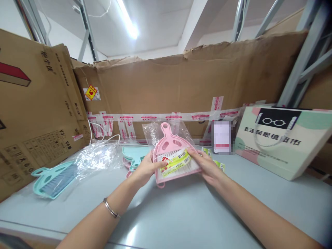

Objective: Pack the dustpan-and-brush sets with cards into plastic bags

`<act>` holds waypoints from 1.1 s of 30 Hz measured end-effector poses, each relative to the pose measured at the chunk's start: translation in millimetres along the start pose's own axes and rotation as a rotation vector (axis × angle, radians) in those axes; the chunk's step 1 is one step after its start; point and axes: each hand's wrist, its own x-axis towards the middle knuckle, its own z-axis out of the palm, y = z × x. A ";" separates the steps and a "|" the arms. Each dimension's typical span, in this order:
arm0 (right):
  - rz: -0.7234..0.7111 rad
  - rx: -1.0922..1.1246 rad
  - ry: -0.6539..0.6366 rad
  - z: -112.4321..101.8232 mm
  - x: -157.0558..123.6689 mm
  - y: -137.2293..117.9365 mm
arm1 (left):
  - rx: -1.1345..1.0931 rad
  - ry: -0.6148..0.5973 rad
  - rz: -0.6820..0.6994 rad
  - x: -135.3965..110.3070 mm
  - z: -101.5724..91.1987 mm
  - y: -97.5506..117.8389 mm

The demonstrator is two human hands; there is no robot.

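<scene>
I hold a pink mini dustpan and brush set (pixel 173 152) in front of me, above the grey shelf surface (pixel 181 214). A yellow-green paper label (pixel 175 160) lies across the white bristles. My left hand (pixel 145 168) grips the set's left edge, thumb on top. My right hand (pixel 206 165) holds the right side, fingers closed around the edge. A clear plastic bag (pixel 155 133) sits partly around the set's handle end.
A teal dustpan set (pixel 53 178) lies at the left, clear plastic bags (pixel 97 155) beside it. More teal and pink sets (pixel 133 157) are stacked behind my left hand. Cardboard boxes (pixel 181 90) wall the back and left. A paper gift bag (pixel 282 138) leans at the right.
</scene>
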 end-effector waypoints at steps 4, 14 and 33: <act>0.213 -0.038 -0.221 -5.9 4.3 -5.2 | 0.002 0.037 -0.065 1.4 -2.8 -1.7; 0.277 -0.072 -0.040 3.5 1.7 2.5 | -0.049 0.352 -0.225 10.5 2.8 -8.0; 0.288 -0.041 -0.051 3.1 -5.0 -8.7 | -0.097 0.059 -0.171 8.3 -16.8 4.1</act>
